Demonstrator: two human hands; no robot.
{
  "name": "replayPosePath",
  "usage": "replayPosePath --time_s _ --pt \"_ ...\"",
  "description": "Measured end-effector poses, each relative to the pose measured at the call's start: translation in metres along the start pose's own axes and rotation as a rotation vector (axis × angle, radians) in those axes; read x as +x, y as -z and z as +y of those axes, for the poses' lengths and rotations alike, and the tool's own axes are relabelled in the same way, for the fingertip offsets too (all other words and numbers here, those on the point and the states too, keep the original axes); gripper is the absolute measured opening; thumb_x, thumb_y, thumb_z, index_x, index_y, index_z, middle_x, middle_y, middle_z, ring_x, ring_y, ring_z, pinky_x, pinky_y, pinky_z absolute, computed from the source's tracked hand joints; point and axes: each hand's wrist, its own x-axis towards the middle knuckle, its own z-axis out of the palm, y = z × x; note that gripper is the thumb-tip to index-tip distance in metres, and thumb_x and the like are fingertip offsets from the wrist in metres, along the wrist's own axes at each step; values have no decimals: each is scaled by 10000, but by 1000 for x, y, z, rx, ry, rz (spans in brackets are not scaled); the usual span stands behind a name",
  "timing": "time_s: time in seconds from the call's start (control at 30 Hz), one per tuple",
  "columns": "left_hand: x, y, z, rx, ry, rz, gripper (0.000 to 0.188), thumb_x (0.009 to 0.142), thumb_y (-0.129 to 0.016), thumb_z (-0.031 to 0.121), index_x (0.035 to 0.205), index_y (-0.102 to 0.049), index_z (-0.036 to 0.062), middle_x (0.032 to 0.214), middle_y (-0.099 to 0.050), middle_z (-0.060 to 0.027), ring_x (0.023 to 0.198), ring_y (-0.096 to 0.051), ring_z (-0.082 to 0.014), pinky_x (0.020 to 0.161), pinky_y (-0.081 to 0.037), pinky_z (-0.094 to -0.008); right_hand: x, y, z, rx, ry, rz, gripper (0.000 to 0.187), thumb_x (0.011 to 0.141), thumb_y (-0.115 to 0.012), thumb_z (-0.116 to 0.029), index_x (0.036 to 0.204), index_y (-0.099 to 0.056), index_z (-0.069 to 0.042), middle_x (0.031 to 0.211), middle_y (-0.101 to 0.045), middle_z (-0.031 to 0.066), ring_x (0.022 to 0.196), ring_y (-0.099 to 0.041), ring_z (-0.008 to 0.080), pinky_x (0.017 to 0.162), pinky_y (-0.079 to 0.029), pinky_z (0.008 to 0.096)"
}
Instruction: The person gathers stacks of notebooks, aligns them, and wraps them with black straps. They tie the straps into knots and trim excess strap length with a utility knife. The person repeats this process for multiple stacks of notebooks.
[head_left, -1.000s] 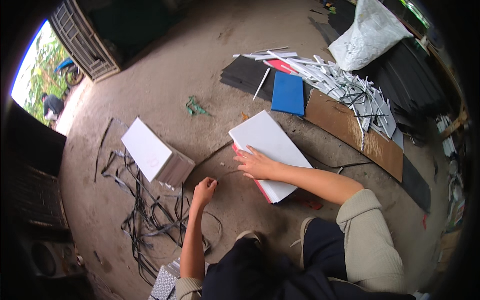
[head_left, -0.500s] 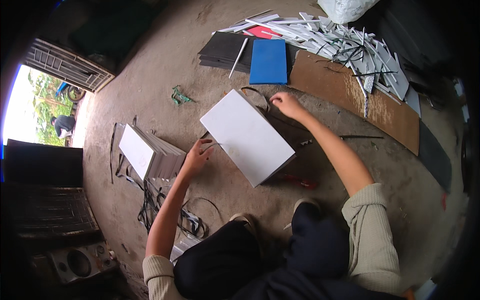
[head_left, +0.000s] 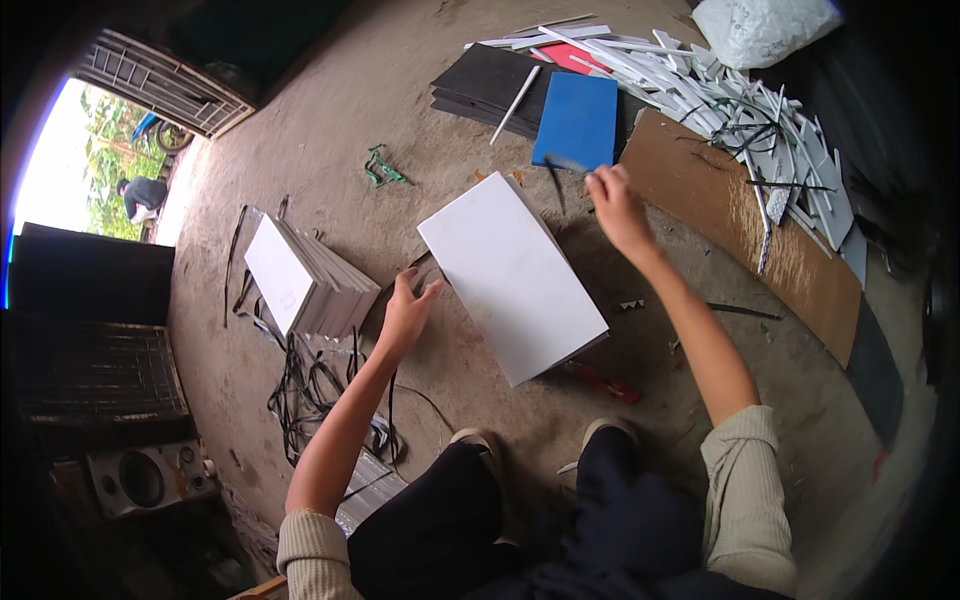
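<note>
A stack of white boards [head_left: 512, 275] lies on the concrete floor in front of my feet. Beyond its right far edge, my right hand [head_left: 618, 208] is raised, its fingers closed on a thin black strap [head_left: 556, 188] that is blurred by motion. At the stack's left side hovers my left hand [head_left: 408, 312], thumb and forefinger apart, with nothing visible gripped. A dark strip [head_left: 408, 268] shows between its fingertips and the stack; whether they touch cannot be told.
Another stack of white boards [head_left: 300, 275] stands at left, with tangled black straps [head_left: 310, 390] beside it. A red-handled tool [head_left: 605, 384] lies near my right foot. Farther off are a blue board [head_left: 577, 120], black sheets [head_left: 490, 85], a brown board [head_left: 740, 205] and white offcuts [head_left: 690, 85].
My right hand has lifted away from the stack's far edge, swinging the strap with it. My left hand stays by the left side, and a strap near its fingers no longer crosses the top board.
</note>
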Motion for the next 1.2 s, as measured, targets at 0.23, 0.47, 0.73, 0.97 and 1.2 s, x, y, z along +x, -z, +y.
replayPosePath --time_s 0.23,0.47,0.73,0.97,1.2 --pt "14 -41 -1 139 -76 -180 941 685 -670 479 1281 -227 -99 992 -525 -200 896 -544 -287 789 -432 -353 29 72 -62 652 -145 20 244 901 -395 -194 771 -483 -8 829 -566 75 784 -582 172 687 -454 289" --pt "8 -48 -9 117 -159 -214 920 711 -673 355 1332 -121 -42 1005 -519 -187 922 -538 -281 784 -436 -353 41 93 -104 825 -185 -17 223 909 -398 -223 747 -395 -69 679 -486 42 580 -540 114 591 -514 292" --pt "4 -45 -12 71 -157 -287 918 732 -634 412 1351 -101 -6 1047 -536 -239 991 -529 -343 841 -415 -391 51 70 -135 -230 90 -356 246 779 -594 -171 948 -472 -40 732 -552 87 666 -566 246 630 -478 326" --pt "-13 27 -6 167 -166 -116 324 856 -488 299 875 -603 -3 797 -603 -213 823 -590 -350 722 -452 -413 40 70 -118 -1157 549 -610 66 655 -613 -36 678 -593 23 748 -591 148 870 -535 308 779 -458 376" --pt "10 46 -22 -19 -176 -204 277 841 -483 239 871 -634 10 714 -582 -96 682 -545 -194 668 -424 -312 43 10 -147 -523 282 -988 259 805 -547 -203 664 -616 2 635 -597 114 659 -569 197 570 -433 319"
